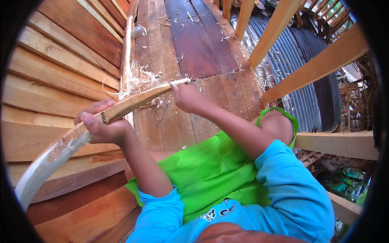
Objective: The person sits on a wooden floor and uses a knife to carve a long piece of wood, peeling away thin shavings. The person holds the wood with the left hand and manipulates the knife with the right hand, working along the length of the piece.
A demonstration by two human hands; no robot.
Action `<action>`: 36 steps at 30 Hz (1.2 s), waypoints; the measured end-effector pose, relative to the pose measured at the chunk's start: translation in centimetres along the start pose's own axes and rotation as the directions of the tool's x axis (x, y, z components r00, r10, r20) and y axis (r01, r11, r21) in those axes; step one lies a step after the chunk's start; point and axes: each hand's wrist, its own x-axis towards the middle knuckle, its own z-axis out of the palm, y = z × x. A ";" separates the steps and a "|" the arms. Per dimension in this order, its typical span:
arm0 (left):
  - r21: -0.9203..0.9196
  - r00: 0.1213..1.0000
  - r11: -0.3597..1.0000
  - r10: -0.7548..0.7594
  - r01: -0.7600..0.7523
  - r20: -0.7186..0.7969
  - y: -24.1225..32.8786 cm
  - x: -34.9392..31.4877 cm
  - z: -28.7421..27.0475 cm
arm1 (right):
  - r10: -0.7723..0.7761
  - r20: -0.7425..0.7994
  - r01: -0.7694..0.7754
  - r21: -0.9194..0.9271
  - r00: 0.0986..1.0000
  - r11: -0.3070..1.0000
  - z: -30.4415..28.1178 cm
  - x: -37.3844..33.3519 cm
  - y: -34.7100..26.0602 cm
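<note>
A long wooden pole [133,103] runs from the lower left rim up to the middle of the view. It looks bent there, and its near part is pale and smooth, while the far part is brown and narrows to a whitish tip. My left hand [99,123] is wrapped round the pole at mid-length, beside a dark mark on the wood. My right hand [188,97] is closed in a fist at the narrow far end. Something small and dark shows between that fist and the wood, but what the fist holds is hidden.
Curled wood shavings [139,79] lie on the plank floor [154,44]. A board wall [60,81] rises close on the left. Wooden posts [316,62] stand on the right, with corrugated metal sheets [300,81] beyond. Green cloth [219,166] covers my lap.
</note>
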 end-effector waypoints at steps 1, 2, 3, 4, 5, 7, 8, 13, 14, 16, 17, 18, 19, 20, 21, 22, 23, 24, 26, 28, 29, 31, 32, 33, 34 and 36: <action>0.013 1.000 1.000 -0.003 0.003 -0.023 0.0 -0.1 0.2 | -0.085 -0.050 0.090 0.095 0.995 0.991 0.1 -0.1 -0.6; 0.027 0.999 1.000 -0.005 0.006 -0.046 0.0 -0.2 0.2 | -0.072 -0.075 0.079 0.101 0.995 0.992 1.0 0.4 0.9; 0.042 0.998 0.998 -0.037 0.039 -0.048 0.4 -0.4 0.5 | -0.052 -0.120 0.065 0.104 0.991 0.992 1.7 1.1 3.5; 0.056 0.997 0.997 -0.059 0.062 -0.054 0.3 -0.2 0.5 | -0.043 -0.166 0.062 0.108 0.985 0.992 1.3 1.5 4.1; 0.070 0.995 0.994 -0.080 0.084 -0.060 0.3 -0.1 0.6 | -0.004 -0.160 0.019 0.093 0.987 0.995 1.4 1.3 4.7; 0.097 0.995 0.993 -0.066 0.074 -0.080 -0.1 0.3 0.0 | 0.077 -0.052 -0.074 0.063 0.996 0.995 1.1 1.1 2.5; 0.117 0.994 0.991 -0.059 0.070 -0.094 -0.2 0.4 -0.3 | 0.118 0.008 -0.118 0.044 0.993 0.992 0.9 0.8 1.3; 0.137 0.986 0.984 -0.094 0.113 -0.140 0.5 0.0 0.2 | -0.005 -0.005 0.005 0.092 1.000 0.996 0.3 0.5 2.2; 0.116 0.987 0.988 -0.086 0.103 -0.137 0.6 0.0 0.8 | 0.025 0.005 -0.025 0.049 1.000 0.998 0.6 0.7 3.2; 0.102 0.982 0.987 -0.106 0.123 -0.158 0.2 0.1 0.5 | 0.073 0.036 -0.072 -0.023 0.997 0.997 0.4 1.3 2.8; 0.094 0.979 0.987 -0.117 0.134 -0.168 0.0 0.2 0.5 | 0.081 -0.074 -0.079 0.028 0.994 0.996 1.1 0.9 2.2; 0.108 0.975 0.985 -0.112 0.134 -0.192 -0.1 0.4 -0.2 | -0.037 -0.048 0.038 0.016 0.998 0.999 0.7 0.0 0.1; 0.123 0.970 0.983 -0.109 0.138 -0.217 -0.2 0.7 -0.8 | -0.152 -0.020 0.152 0.007 0.988 0.988 -0.9 -1.1 -2.8; 0.125 0.966 0.981 -0.117 0.148 -0.229 -0.1 0.7 -0.9 | -0.253 -0.007 0.253 0.000 0.968 0.968 -1.8 -1.9 -4.2; 0.122 0.972 0.982 -0.114 0.141 -0.204 0.1 0.3 -0.6 | -0.209 -0.026 0.210 0.104 0.978 0.972 -0.9 -1.2 -2.6; 0.111 0.977 0.986 -0.106 0.128 -0.188 0.2 0.1 0.0 | -0.157 -0.060 0.162 0.098 0.986 0.982 0.1 -0.6 -0.4; 0.087 0.981 0.990 -0.096 0.112 -0.168 0.4 0.0 0.8 | -0.108 -0.106 0.118 0.091 0.989 0.989 1.0 0.1 2.0; 0.093 0.965 0.985 -0.120 0.145 -0.235 0.4 0.2 0.9 | -0.071 -0.132 0.083 0.094 0.989 0.992 0.6 0.2 1.6; 0.093 0.917 0.972 -0.167 0.214 -0.363 0.4 0.5 1.1 | -0.105 -0.148 0.118 0.083 0.983 0.989 1.1 -0.3 -0.1; 0.115 0.927 0.975 -0.141 0.192 -0.348 0.1 1.3 -0.7 | -0.168 0.000 0.168 0.002 0.986 0.986 -1.0 -2.1 -4.4; 0.119 0.933 0.974 -0.144 0.192 -0.329 -0.1 1.2 -1.1 | -0.198 0.073 0.198 0.004 0.977 0.980 -1.9 -2.2 -5.0; 0.089 0.947 0.981 -0.141 0.174 -0.290 0.3 0.7 0.3 | -0.027 -0.052 0.031 0.072 0.998 0.997 0.7 0.2 1.5; 0.066 0.952 0.985 -0.136 0.159 -0.274 0.3 0.4 1.1 | 0.054 -0.116 -0.041 0.111 0.992 0.993 1.3 1.1 4.1; 0.058 0.952 0.984 -0.145 0.166 -0.268 0.1 0.4 0.9 | 0.049 -0.107 -0.047 0.020 0.993 0.999 1.1 1.2 4.4; 0.061 0.953 0.984 -0.148 0.170 -0.263 -0.2 0.5 0.1 | 0.034 -0.056 -0.033 0.029 0.998 0.999 0.7 1.1 2.6; 0.095 0.961 0.985 -0.119 0.146 -0.250 -0.6 1.0 -0.9 | 0.007 0.059 -0.010 0.046 0.998 0.999 -0.5 -0.2 -1.7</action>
